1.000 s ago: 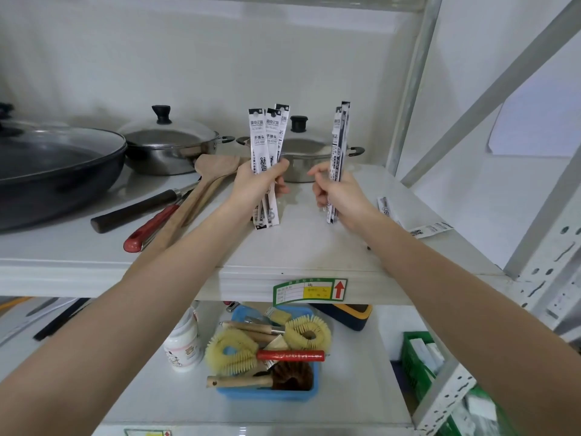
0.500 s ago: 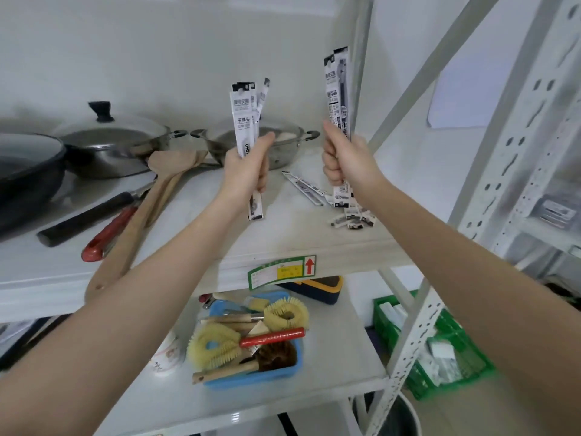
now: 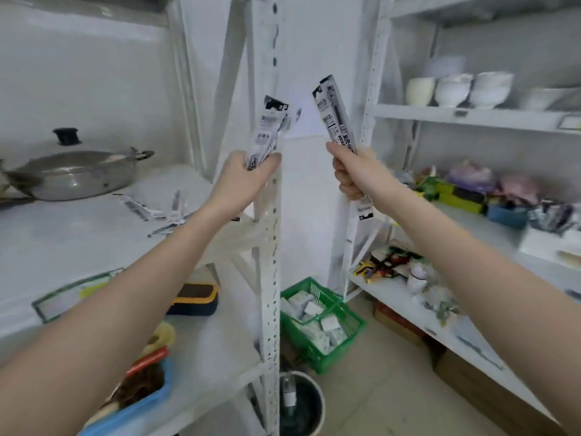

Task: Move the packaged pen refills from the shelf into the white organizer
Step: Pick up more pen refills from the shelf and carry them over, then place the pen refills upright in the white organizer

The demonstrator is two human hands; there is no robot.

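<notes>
The shelf (image 3: 78,234) stood to the left of both grips, its upright post directly behind the left fist, and a lidded pan (image 3: 75,174) sat farther left on it. The left hand (image 3: 242,184) was curled round the lower part of a bundle of packaged pen refills (image 3: 267,133), which rose above the fist. Beside it, apart from it, the right hand (image 3: 355,174) was clenched on a second bundle (image 3: 338,121), whose packs stuck out above and below the fist. So there were two held bundles; the pack count in each was too blurred to tell. Several loose packs (image 3: 157,212), roughly five, lay on the shelf below and left of the left grip. These flat sleeves are probably light, bendy and slick, so gripping mid-length and squeezing the stack together seems safest. No white organizer could be made out.
</notes>
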